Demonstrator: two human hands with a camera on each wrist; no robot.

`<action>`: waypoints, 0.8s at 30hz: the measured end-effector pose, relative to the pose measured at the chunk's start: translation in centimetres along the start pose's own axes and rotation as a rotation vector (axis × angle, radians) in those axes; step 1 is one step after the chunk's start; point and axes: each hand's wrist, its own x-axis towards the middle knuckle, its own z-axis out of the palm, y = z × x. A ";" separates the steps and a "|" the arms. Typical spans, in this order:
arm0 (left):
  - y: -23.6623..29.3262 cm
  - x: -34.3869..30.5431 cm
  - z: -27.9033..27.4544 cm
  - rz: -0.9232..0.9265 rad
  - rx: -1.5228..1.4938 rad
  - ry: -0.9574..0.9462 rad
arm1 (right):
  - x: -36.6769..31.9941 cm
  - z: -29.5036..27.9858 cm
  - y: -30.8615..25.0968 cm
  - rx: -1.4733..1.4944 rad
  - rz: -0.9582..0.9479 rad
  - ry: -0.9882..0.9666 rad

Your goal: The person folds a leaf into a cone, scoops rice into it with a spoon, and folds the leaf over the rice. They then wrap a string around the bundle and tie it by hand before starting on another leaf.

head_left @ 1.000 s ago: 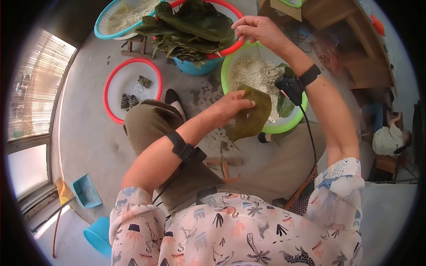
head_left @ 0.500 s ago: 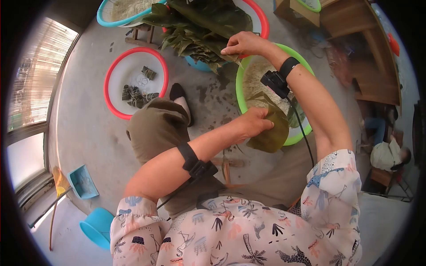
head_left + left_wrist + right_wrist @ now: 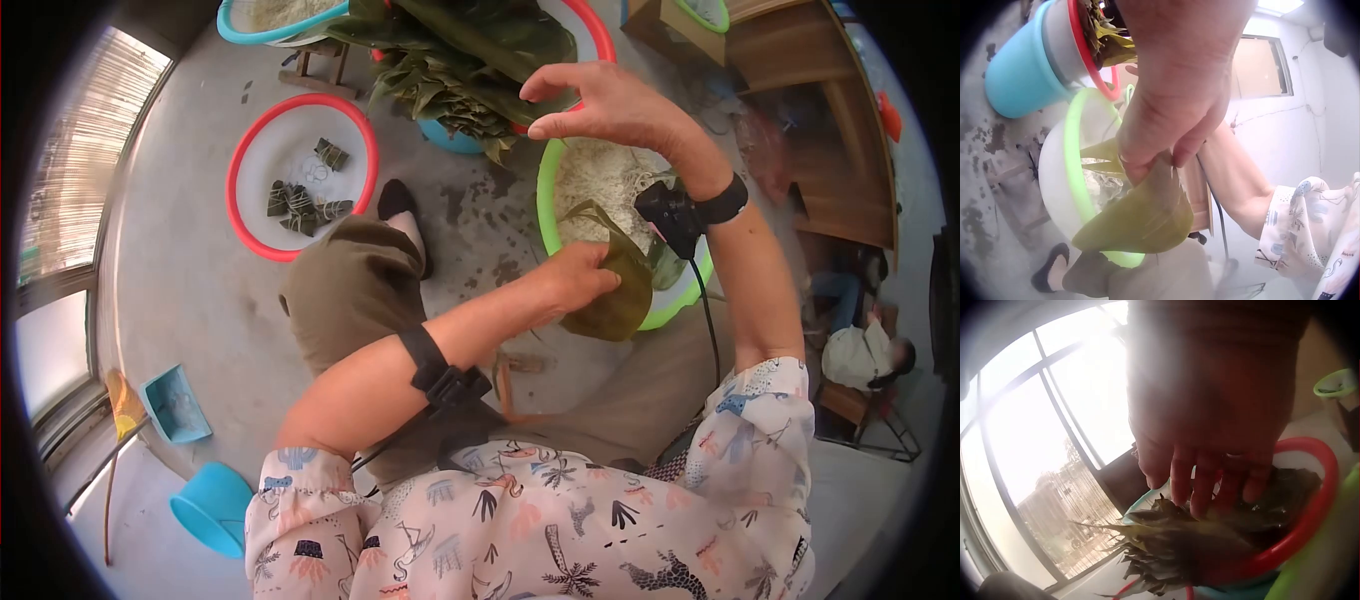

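Observation:
My left hand (image 3: 580, 278) pinches a broad green leaf (image 3: 612, 300) by its upper edge, thumb on the near side. In the left wrist view the leaf (image 3: 1147, 219) hangs folded over below the fingers, beside the green-rimmed basin (image 3: 548, 205) of white rice (image 3: 600, 180). My right hand (image 3: 628, 112) is raised with thumb and fingers spread apart and nothing between them. It is right by a thick pile of dark leaves (image 3: 470, 75), heaped in a red-rimmed basin (image 3: 600, 38); the right wrist view shows the fingers over this pile (image 3: 1172, 547).
On the floor at left, another red-rimmed basin (image 3: 234, 180) holds several tied leaf parcels (image 3: 300, 207). A blue-rimmed basin (image 3: 222, 22) stands on a wooden stool behind it. A blue bucket (image 3: 212, 508) and a dustpan (image 3: 175, 405) are at lower left. A seated person (image 3: 857, 355) is at right.
My left hand moved right and toward me with its leaf, then stayed nearly still. My right hand went to the leaf pile's edge with fingers together, then rose and spread them.

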 end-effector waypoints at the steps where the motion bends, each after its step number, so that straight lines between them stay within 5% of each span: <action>1: 0.0 0.1 0.0 -0.005 0.043 0.018 | 0.4 0.3 0.5 0.020 -0.021 0.009; 11: 0.2 0.1 0.0 0.007 0.088 0.060 | -0.2 1.2 2.1 -0.051 -0.055 -0.044; 16: 0.2 0.0 0.3 0.048 0.052 0.065 | 1.1 1.4 3.8 0.169 0.027 0.144; 20: 0.9 -0.1 0.6 0.055 -0.008 0.050 | 2.5 2.8 5.6 0.067 -0.027 0.296; 24: 0.5 0.1 -0.1 0.083 0.092 0.098 | 2.4 3.3 6.3 0.233 0.000 0.254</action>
